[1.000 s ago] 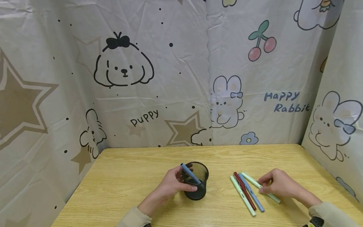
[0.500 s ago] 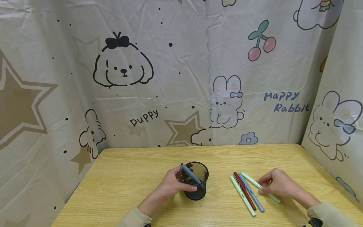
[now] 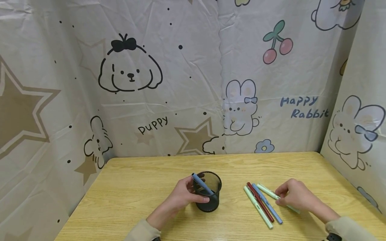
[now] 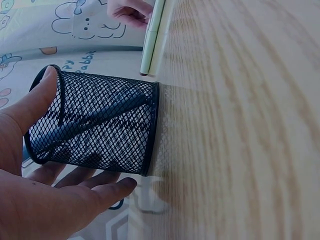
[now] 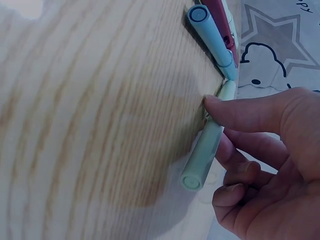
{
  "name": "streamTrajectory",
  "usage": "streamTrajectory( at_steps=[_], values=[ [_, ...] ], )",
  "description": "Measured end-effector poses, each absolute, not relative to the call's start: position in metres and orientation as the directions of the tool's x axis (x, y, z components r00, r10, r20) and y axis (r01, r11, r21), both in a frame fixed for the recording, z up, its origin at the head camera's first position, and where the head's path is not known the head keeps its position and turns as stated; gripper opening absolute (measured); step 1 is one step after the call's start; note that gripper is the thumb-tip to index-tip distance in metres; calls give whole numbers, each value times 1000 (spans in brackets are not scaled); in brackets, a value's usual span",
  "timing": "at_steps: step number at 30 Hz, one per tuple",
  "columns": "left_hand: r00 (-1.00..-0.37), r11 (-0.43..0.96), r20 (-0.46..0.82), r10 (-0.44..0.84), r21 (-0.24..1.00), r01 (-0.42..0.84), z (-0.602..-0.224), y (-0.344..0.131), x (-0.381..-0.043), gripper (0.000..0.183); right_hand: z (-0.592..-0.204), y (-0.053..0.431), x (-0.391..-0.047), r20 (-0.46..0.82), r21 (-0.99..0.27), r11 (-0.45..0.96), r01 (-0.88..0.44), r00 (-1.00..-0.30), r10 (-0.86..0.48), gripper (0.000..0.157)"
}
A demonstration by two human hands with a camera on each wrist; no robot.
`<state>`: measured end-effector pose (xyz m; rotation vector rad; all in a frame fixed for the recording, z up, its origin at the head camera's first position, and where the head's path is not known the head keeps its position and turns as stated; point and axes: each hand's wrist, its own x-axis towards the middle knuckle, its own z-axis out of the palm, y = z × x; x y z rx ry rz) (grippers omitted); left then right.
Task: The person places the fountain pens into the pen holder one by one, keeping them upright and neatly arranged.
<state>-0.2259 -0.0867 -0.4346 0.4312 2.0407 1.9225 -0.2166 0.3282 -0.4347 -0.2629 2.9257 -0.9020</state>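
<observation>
So I'm running this remotely off the head and wrist cams, and closest to me are two beige sleeves. Just past them, three pens lie loosely bunched: one loose green pen, one red pen and one loose blue pen. I reckon lying together like that makes them less likely to roll.

Right beside those, the right hand has a fourth, the pinched green pen, between thumb and fingertips, with the remaining fingers folded in. That light hold probably leaves the pen easy to turn. I can't tell if it's fully off the wood.

Off to the other side, the left hand is curved partway round the one black mesh cup, thumb up by the rim, fingers around behind. My take: it's steadying a light, tippy cup. A single leaning blue pen slants inside, resting on the rim, I guess because nothing else props it. So that's five pens total: two green, two blue, one red.

Behind it all, one wood-grain table runs back to the cartoon cloth.
</observation>
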Motion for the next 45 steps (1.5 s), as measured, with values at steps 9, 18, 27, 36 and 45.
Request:
streamTrajectory(
  at_steps=[9,18,27,36,45],
  values=[
    [-907,48,-13,420,999,7,-434,-87,-226,81,-433,327,-217,-15,-546,827,-138,-985,-174,21],
    [-909,63,-24,416,998,3,-433,-87,-226,82,-437,328,-214,-8,-562,820,-107,-991,-136,24],
    [-909,61,-22,416,998,4,-434,-87,-226,81,-434,326,-211,16,-576,812,-91,-995,-100,22],
    [-909,66,-18,416,998,10,-434,-87,-226,80,-433,325,-209,30,-602,794,-81,-996,-79,22],
    [-910,66,-20,415,998,8,-434,-87,-225,81,-432,323,-207,45,-625,776,-81,-997,-68,23]
  ],
)
